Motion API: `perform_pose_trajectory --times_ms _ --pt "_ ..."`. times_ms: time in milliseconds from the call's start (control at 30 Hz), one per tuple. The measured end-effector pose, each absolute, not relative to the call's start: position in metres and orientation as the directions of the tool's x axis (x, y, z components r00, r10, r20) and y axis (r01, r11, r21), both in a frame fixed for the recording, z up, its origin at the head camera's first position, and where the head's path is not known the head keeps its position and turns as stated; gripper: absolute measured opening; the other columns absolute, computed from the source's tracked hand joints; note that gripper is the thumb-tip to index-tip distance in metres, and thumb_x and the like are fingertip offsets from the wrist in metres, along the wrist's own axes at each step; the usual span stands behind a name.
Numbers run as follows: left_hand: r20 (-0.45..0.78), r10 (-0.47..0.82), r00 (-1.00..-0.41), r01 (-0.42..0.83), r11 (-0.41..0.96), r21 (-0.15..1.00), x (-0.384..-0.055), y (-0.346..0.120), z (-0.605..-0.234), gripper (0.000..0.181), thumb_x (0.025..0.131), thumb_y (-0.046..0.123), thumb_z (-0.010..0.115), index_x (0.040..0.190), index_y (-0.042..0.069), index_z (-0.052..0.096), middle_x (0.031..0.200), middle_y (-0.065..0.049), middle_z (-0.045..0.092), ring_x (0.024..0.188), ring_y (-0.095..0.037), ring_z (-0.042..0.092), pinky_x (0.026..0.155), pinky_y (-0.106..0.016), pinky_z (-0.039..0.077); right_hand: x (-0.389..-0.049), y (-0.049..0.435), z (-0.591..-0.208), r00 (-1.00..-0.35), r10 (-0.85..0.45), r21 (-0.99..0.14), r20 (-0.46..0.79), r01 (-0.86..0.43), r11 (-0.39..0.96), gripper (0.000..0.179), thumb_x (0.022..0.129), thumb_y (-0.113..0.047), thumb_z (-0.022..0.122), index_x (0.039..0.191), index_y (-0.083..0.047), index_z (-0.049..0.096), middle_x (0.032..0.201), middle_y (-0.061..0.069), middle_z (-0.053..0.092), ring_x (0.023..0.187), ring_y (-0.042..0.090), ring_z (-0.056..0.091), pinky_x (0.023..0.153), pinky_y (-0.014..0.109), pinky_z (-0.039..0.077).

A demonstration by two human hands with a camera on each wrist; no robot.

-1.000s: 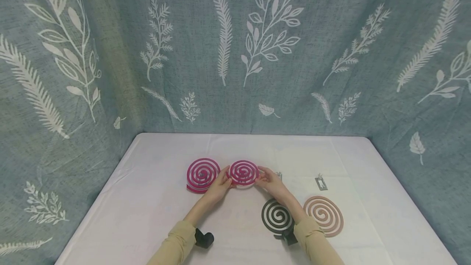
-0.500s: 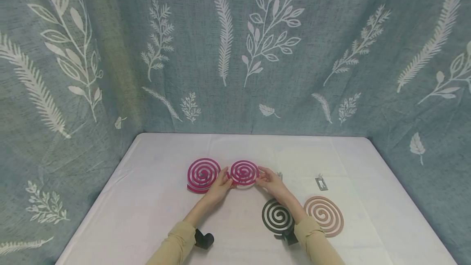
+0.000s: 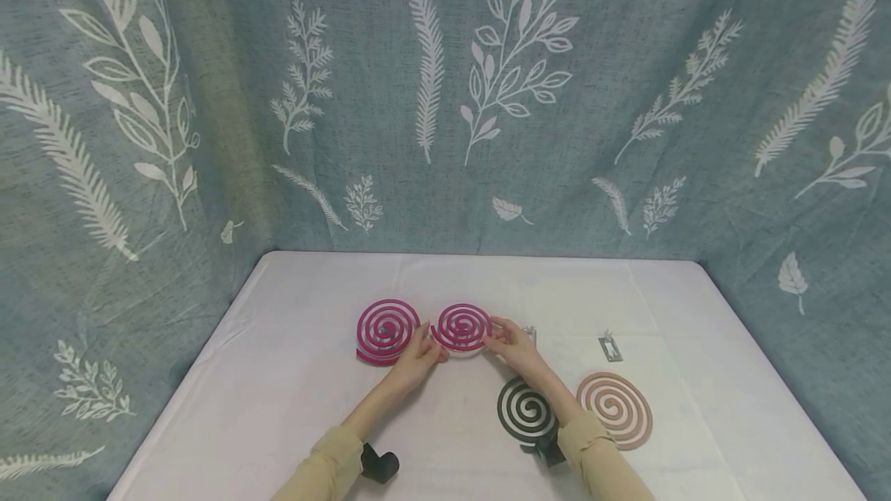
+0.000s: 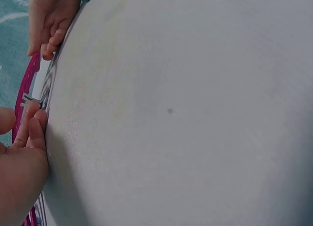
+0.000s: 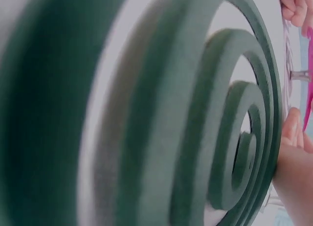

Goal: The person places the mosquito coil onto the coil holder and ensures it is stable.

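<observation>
A magenta mosquito coil [image 3: 462,326] lies raised a little above the white table, with a thin metal stand [image 5: 299,76] showing under it in the right wrist view. My right hand [image 3: 513,348] pinches this coil at its right edge between thumb and fingers. Beside its left end is my left hand [image 3: 416,358], fingertips just apart from the coil; in the left wrist view the thumb and fingers [image 4: 34,130] stand parted around its edge. Another magenta coil [image 3: 379,362] lies immediately left of that hand.
Under my right forearm lies a dark green coil [image 3: 529,410], large in the right wrist view. A brown coil [image 3: 612,407] is to its right. One small metal stand [image 3: 610,347] lies farther back; another [image 3: 532,333] is partly hidden by my right hand.
My left fingers have let go of the middle magenta coil and drawn slightly back from its edge. The right hand keeps its pinch and stays in place.
</observation>
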State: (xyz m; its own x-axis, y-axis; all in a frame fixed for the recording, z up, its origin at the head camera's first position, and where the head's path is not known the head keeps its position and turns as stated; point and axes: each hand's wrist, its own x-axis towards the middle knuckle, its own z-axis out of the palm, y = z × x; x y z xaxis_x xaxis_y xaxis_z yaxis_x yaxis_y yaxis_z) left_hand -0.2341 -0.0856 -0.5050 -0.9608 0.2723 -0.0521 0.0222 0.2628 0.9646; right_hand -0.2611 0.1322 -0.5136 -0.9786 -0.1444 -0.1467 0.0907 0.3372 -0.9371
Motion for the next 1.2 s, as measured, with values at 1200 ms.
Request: perform_pose_trajectory --times_ms 1200 --pt "-0.025 0.397 -0.917 0.111 0.316 0.942 -0.220 -0.097 -0.470 0.058 0.098 0.009 0.047 0.142 -0.013 0.017 0.100 -0.024 0.059 0.099 -0.039 0.059 0.092 -0.040 0.050 -0.240 0.151 -0.484 -0.974 -0.141 -0.859 -0.175 0.081 0.505 0.059 0.093 -0.033 0.058 0.140 -0.001 0.041 0.118 0.015 0.059 0.116 0.033 0.054 0.097 0.049 0.046"
